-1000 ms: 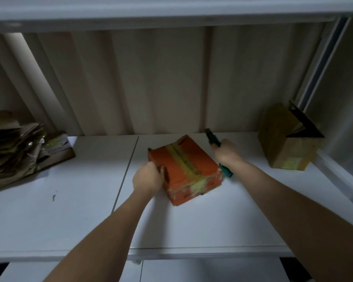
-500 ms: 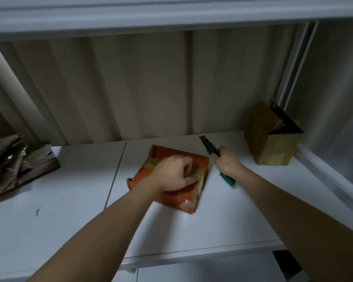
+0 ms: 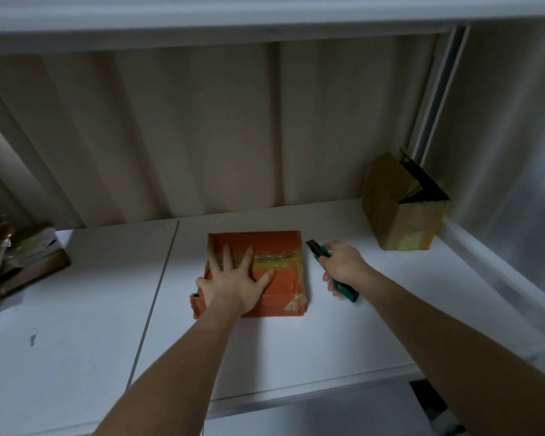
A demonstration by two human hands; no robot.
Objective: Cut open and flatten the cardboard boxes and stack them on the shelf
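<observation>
So the left hand (image 3: 233, 280) is flat with fingers spread, pressing on the orange taped cardboard box (image 3: 272, 272) lying mid white shelf (image 3: 296, 347). The right hand (image 3: 343, 265) grips a green utility knife (image 3: 323, 254) just beside the box. A brown open cardboard box (image 3: 400, 212) stands far right, a pile of flattened cardboard (image 3: 16, 262) far left.

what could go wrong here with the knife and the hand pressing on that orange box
The left hand lies spread flat across the tape on the orange box, right where a cut would likely run, so the knife in the right hand could nick its fingers. The box could also slide on the smooth shelf.
</observation>
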